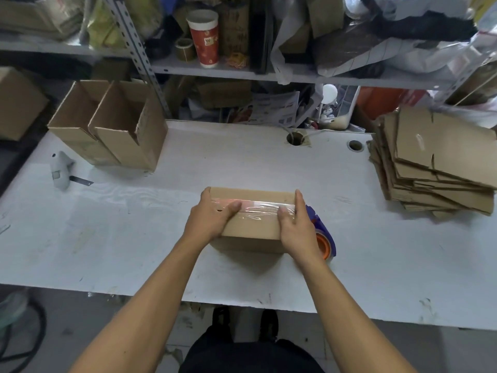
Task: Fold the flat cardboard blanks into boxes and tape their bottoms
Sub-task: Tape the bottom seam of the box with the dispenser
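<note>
In front of you is a white table (pixel 166 238). On it sit a taped box (pixel 252 219), a tape roll (pixel 324 243) just beside it, two open boxes (pixel 107 130), a pile of flat cardboard (pixel 435 162), and a small grey tool (pixel 61 168).

Tape dispenser (pixel 322 235) half hidden behind the right hand (pixel 298 232); bench's (pixel 134 238) left and right edges out of frame.
</note>
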